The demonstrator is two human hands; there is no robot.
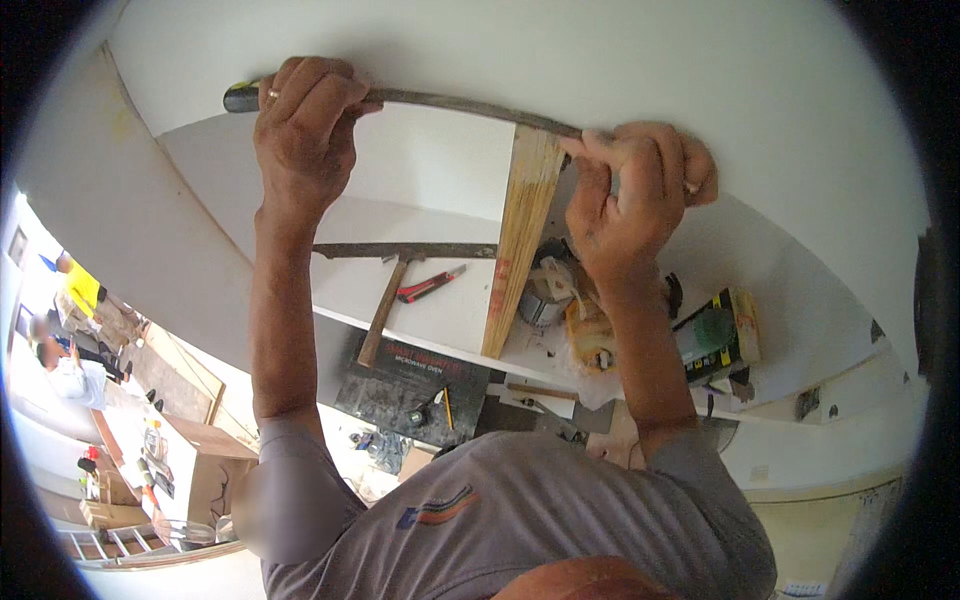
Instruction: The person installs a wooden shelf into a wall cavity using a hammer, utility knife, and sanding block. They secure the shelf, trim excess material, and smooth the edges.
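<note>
Left hand [305, 125] and right hand [635, 185] hold 1 handled bar [460, 102]

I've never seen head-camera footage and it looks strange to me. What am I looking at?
There's no machine here, just a person's bare hands. The single picture comes from a wide camera worn on the head, looking down, so straight edges bend. Picture left is the person's left. The left hand holds a long thin tool near its dark handle; the right hand holds the other end. It crosses the end of a wooden upright. On the white shelf lie a hammer, a red knife and a dark strip.
</note>
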